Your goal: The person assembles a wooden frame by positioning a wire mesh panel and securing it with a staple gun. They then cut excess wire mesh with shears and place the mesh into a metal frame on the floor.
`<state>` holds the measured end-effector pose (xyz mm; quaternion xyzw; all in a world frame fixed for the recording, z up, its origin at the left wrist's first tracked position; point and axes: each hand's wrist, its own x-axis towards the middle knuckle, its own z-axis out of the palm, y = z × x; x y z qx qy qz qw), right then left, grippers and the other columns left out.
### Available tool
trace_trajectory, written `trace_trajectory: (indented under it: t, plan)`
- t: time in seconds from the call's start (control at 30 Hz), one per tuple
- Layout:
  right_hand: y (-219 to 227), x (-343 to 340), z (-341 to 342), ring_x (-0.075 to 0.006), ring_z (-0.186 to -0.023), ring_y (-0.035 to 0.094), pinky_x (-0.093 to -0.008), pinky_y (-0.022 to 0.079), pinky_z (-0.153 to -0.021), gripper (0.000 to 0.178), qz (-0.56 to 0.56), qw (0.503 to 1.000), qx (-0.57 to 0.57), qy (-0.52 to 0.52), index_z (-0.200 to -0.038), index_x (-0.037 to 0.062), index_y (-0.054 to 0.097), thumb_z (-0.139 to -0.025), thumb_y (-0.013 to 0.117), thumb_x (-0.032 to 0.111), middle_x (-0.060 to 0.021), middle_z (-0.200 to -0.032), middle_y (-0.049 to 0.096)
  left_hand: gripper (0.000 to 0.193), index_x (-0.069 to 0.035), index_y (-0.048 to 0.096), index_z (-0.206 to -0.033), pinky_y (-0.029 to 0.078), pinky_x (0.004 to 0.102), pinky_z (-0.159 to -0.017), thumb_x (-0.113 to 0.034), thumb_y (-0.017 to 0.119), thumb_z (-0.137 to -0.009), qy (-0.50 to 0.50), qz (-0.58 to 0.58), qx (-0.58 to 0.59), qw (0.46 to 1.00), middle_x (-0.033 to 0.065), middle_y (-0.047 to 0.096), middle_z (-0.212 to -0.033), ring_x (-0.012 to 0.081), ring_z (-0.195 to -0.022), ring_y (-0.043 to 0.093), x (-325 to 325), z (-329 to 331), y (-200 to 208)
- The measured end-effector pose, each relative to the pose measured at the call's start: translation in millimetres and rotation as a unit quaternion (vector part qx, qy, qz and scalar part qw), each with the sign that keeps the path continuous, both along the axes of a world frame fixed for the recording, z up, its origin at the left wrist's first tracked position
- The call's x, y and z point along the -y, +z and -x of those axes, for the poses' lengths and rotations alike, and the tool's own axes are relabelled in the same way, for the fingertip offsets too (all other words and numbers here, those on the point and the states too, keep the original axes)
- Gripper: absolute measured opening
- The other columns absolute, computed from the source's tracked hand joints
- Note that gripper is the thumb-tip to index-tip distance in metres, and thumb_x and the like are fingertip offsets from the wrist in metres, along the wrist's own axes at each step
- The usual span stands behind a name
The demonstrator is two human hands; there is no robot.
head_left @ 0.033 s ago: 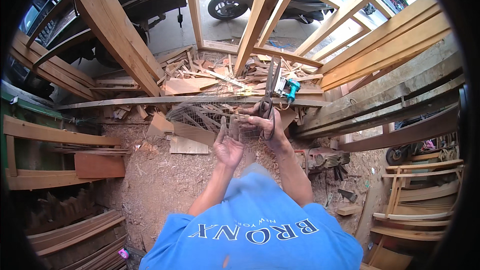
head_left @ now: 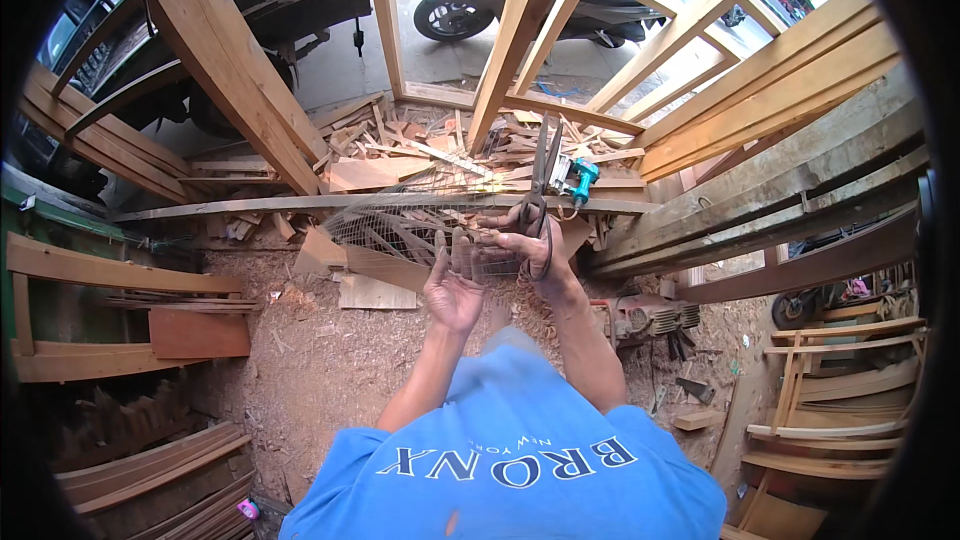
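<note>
My right hand [head_left: 552, 265] is closed round the dark handles of a pair of large metal shears [head_left: 542, 165], whose blades point up and away from me, nearly together. Left of it hangs a sheet of thin wire mesh [head_left: 400, 225], see-through and slightly blurred. My left hand [head_left: 455, 298] has its palm turned up, with bent fingers at the near right edge of the mesh. The fingers of my right hand also reach that edge, close to my left fingertips. Exactly how each finger grips the wire is hard to see.
Beyond a long wooden rail [head_left: 300, 202] lie heaped wood scraps [head_left: 400, 145] and a teal power tool [head_left: 583, 180]. Upright timber frames [head_left: 520, 35] stand ahead, with a parked scooter [head_left: 455, 15] behind. A dusty machine [head_left: 650, 320] sits on the sawdust-covered floor [head_left: 320, 370] at right.
The mesh has shifted slightly to the left, and my left hand has moved a little with its fingers more bent. The shears stay almost in the same place in my right hand.
</note>
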<state>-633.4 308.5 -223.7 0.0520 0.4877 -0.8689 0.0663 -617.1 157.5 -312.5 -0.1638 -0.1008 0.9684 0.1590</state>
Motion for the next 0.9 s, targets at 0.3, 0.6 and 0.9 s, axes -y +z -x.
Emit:
trace_trajectory:
  t: [0.3,0.6,0.9]
  plan:
    - [-7.5,-6.3,9.1,-0.0261,-0.089,0.070,-0.0386,0.060,-0.078,0.018,0.112,0.992,-0.029,-0.058,-0.096,0.0046,0.051,-0.085,0.064,0.005,-0.0152,-0.100,0.066,0.047,-0.024,0.035,-0.147,0.055,0.0456,-0.097,-0.013,0.042,-0.102,0.054,0.270,-0.195,0.941,0.0106,0.050,-0.143,0.0241,-0.121,0.057,9.3,25.6,48.0]
    - [-51.7,-24.0,-44.7,-0.0110,-0.061,0.055,-0.0270,0.046,-0.053,0.052,-0.266,0.963,0.024,-0.012,-0.094,0.0045,0.055,-0.090,0.061,0.056,-0.0012,-0.068,0.053,0.052,-0.028,0.021,-0.152,0.056,0.0535,-0.094,-0.012,0.034,-0.104,0.114,0.383,-0.251,0.882,0.0135,0.040,-0.148,0.0345,-0.124,0.054,35.2,59.5,74.9]
    - [-52.0,22.6,-80.2,-0.0146,-0.059,0.049,-0.0326,0.042,-0.055,0.068,-0.301,0.953,0.024,0.029,-0.090,0.0016,0.056,-0.086,0.056,0.069,-0.0040,-0.065,0.050,0.051,-0.029,0.023,-0.151,0.058,0.0532,-0.093,-0.013,0.034,-0.104,0.121,0.345,-0.266,0.892,0.0126,0.043,-0.146,0.0346,-0.120,0.058,39.1,63.5,59.6]
